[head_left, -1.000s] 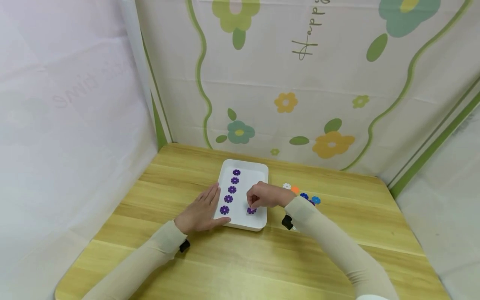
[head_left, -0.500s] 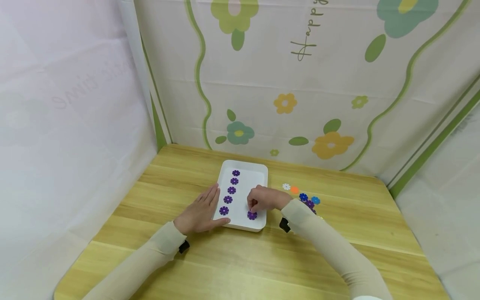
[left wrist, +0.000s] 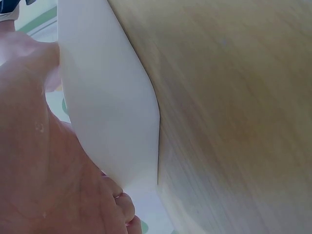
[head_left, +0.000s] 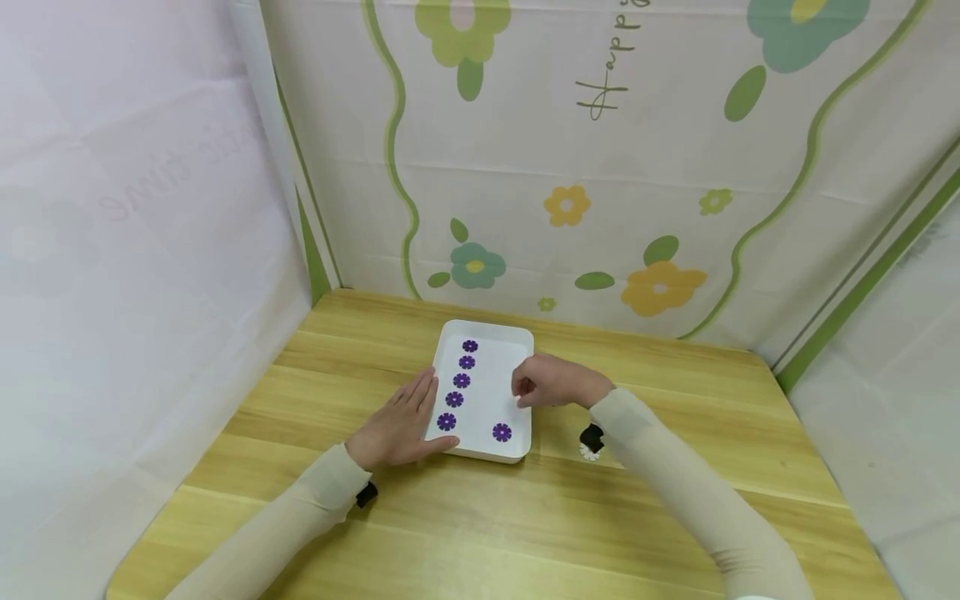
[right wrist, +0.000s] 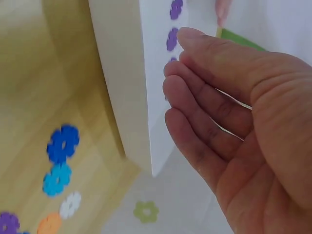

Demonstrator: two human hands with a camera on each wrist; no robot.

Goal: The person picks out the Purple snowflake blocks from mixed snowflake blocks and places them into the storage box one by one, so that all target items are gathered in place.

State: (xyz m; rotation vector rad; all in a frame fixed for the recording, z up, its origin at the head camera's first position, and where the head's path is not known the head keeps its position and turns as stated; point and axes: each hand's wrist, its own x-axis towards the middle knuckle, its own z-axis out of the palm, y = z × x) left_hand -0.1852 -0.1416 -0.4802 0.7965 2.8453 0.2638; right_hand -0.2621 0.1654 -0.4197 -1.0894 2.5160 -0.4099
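A white rectangular tray (head_left: 491, 358) sits on the table. Down its left side runs a column of several purple flower-shaped discs (head_left: 461, 381), and a single purple flower disc (head_left: 502, 437) lies near its lower right corner. My left hand (head_left: 396, 425) rests on the tray's left edge, fingers straight and thumb out along the near rim. Over the right rim hovers my right hand (head_left: 552, 381), above and beyond the single disc. In the right wrist view its fingers (right wrist: 209, 131) are loosely bent, with nothing between them and the thumb.
Right of the tray lie more flower discs: dark blue (right wrist: 69, 134), a light blue disc (right wrist: 50, 181), a white disc (right wrist: 70, 204), an orange disc (right wrist: 49, 223) and a purple disc (right wrist: 7, 219). My right forearm hides most in the head view. A printed cloth (head_left: 517, 150) backs the table.
My right hand first moved the single purple disc slightly toward me, then let go and rose up and to the right. The left hand has stayed on the tray.
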